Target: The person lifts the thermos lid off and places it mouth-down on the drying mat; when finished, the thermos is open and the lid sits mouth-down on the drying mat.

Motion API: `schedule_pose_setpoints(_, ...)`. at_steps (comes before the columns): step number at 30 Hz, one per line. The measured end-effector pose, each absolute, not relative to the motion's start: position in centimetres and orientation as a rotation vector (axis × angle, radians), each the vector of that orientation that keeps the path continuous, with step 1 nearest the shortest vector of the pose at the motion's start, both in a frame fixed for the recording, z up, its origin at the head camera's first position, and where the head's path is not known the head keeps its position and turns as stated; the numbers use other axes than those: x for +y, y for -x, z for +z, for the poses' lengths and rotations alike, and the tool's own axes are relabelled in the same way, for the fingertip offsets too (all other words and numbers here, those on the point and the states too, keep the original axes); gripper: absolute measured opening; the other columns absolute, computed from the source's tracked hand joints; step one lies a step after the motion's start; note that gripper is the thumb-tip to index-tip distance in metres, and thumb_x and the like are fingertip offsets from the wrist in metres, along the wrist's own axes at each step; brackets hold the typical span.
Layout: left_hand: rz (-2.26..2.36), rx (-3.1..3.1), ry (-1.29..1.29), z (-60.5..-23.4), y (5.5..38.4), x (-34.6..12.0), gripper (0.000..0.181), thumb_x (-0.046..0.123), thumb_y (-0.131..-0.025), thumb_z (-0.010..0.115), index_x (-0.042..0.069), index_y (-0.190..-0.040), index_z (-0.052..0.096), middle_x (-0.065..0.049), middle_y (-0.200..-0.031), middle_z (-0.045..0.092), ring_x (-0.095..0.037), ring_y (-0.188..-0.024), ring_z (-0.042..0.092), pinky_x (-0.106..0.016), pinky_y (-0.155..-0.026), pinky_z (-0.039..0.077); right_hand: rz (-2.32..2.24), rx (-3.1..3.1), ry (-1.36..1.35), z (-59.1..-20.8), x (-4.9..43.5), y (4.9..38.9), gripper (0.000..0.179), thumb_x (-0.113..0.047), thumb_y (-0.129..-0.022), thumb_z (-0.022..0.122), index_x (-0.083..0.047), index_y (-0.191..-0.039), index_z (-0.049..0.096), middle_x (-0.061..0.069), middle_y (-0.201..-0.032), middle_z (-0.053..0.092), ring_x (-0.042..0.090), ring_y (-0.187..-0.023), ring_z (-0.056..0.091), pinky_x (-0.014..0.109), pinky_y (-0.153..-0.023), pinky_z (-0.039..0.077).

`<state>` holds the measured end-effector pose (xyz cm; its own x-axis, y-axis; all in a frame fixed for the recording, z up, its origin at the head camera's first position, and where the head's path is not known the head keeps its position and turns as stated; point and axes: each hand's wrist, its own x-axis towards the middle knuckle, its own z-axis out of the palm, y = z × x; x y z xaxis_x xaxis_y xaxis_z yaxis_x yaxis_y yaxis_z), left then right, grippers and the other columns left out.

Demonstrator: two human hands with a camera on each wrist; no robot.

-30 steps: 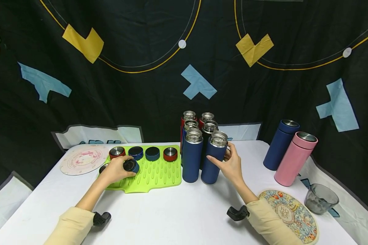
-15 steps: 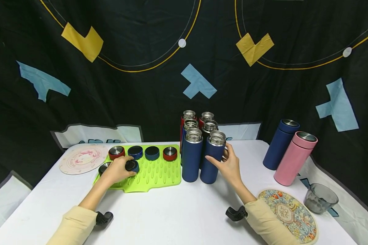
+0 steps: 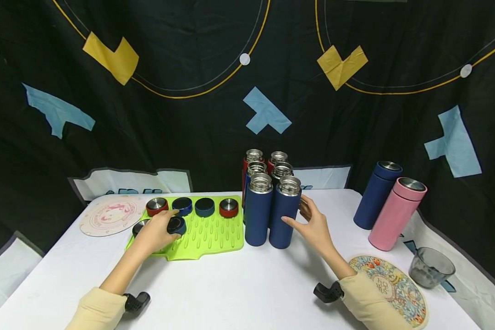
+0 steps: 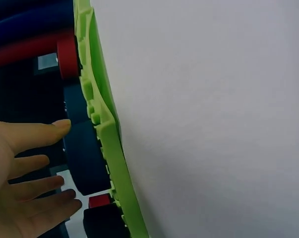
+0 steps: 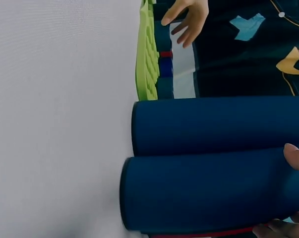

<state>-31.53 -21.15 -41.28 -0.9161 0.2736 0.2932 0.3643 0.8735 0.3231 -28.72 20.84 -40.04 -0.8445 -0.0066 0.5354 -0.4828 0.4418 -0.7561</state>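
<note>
My left hand (image 3: 154,233), left of frame: fingers loosely spread, holding nothing, thumb by the side of a navy bottle cap (image 3: 177,225) on the green ridged mat (image 3: 220,236). My right hand (image 3: 316,229), right of centre: thumb and fingers half curved at an open-necked navy bottle (image 3: 281,206), can't tell if gripping. Bottle stands upright mid-frame, right beside a second navy bottle (image 3: 257,215).

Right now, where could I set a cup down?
The widest bare patch of white table lies in front of the green mat and open bottles. Another lies between the right hand and capped blue bottle. It's crowded among the open bottles and along the mat's rear lids.
</note>
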Motion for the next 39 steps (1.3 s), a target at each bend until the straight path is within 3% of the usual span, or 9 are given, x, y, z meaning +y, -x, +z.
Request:
schedule_pose_setpoints(10, -0.673, -2.704, 0.641, -41.0, 28.2, -20.8, 0.060, 0.012, -0.072, 0.084, -0.002, -0.125, 0.059, -0.025, -0.123, 0.059, -0.046, -0.116, 0.052, -0.059, -0.095, 0.043, 1.284, -2.216, -0.471, -36.3, 22.2, 24.4, 0.065, -0.001, -0.077, 0.079, 0.010, -0.133, 0.047, 0.028, -0.132, 0.052, 0.043, -0.119, 0.053, 0.047, -0.102, 0.040)
schedule_pose_setpoints(18, -0.720, -2.756, 0.795, -41.5, 26.7, -20.1, 0.060, 0.018, -0.071, 0.085, 0.000, -0.123, 0.061, -0.021, -0.123, 0.060, -0.041, -0.115, 0.055, -0.055, -0.095, 0.046, 1.170, -2.245, -0.418, -37.4, 25.1, 23.3, 0.066, -0.005, -0.078, 0.080, 0.000, -0.136, 0.049, 0.020, -0.133, 0.055, 0.037, -0.121, 0.053, 0.039, -0.103, 0.040)
schedule_pose_setpoints(25, -0.700, -2.811, 0.802, -41.6, 26.4, -20.2, 0.062, 0.020, -0.070, 0.086, -0.001, -0.123, 0.061, -0.022, -0.123, 0.060, -0.043, -0.117, 0.053, -0.056, -0.097, 0.043, 1.051, -2.245, -0.315, -38.6, 29.2, 23.0, 0.069, -0.012, -0.078, 0.081, -0.012, -0.139, 0.049, 0.015, -0.132, 0.057, 0.032, -0.123, 0.053, 0.009, -0.099, 0.034)
schedule_pose_setpoints(27, -0.699, -2.835, 0.795, -41.7, 26.4, -20.3, 0.063, 0.020, -0.069, 0.086, -0.001, -0.123, 0.061, -0.023, -0.123, 0.059, -0.044, -0.117, 0.052, -0.057, -0.097, 0.042, 1.028, -2.245, -0.279, -38.5, 30.2, 22.6, 0.070, -0.014, -0.078, 0.082, -0.013, -0.139, 0.049, 0.013, -0.133, 0.057, 0.028, -0.124, 0.052, 0.007, -0.098, 0.032)
schedule_pose_setpoints(31, -0.715, -2.882, 0.797, -41.8, 26.4, -20.3, 0.064, 0.021, -0.069, 0.086, -0.001, -0.123, 0.060, -0.026, -0.125, 0.057, -0.046, -0.118, 0.051, -0.059, -0.098, 0.041, 0.948, -2.227, -0.202, -38.3, 32.2, 21.8, 0.071, -0.014, -0.076, 0.083, -0.015, -0.140, 0.050, 0.010, -0.137, 0.054, 0.008, -0.126, 0.049, 0.005, -0.097, 0.031)
schedule_pose_setpoints(33, -0.725, -2.894, 0.799, -41.9, 26.4, -20.3, 0.065, 0.021, -0.069, 0.086, -0.002, -0.124, 0.060, -0.026, -0.125, 0.057, -0.046, -0.118, 0.050, -0.059, -0.098, 0.040, 0.915, -2.205, -0.155, -38.1, 33.0, 21.4, 0.072, -0.012, -0.075, 0.084, -0.017, -0.140, 0.051, 0.008, -0.139, 0.052, 0.006, -0.127, 0.047, 0.004, -0.096, 0.031)
schedule_pose_setpoints(37, -0.724, -2.919, 0.793, -41.9, 26.3, -20.3, 0.065, 0.022, -0.068, 0.086, -0.002, -0.123, 0.060, -0.025, -0.125, 0.058, -0.045, -0.118, 0.051, -0.058, -0.099, 0.040, 0.901, -2.141, -0.060, -37.5, 34.6, 20.7, 0.073, -0.007, -0.074, 0.084, -0.014, -0.139, 0.052, 0.008, -0.140, 0.052, 0.014, -0.129, 0.046, 0.006, -0.098, 0.030)
schedule_pose_setpoints(39, -0.715, -2.932, 0.794, -41.9, 26.4, -20.2, 0.066, 0.022, -0.068, 0.086, -0.003, -0.123, 0.060, -0.024, -0.124, 0.059, -0.045, -0.118, 0.051, -0.058, -0.098, 0.041, 0.901, -2.093, -0.015, -37.3, 35.5, 20.6, 0.073, -0.004, -0.074, 0.083, -0.012, -0.139, 0.052, 0.009, -0.139, 0.053, 0.009, -0.129, 0.045, 0.009, -0.102, 0.030)
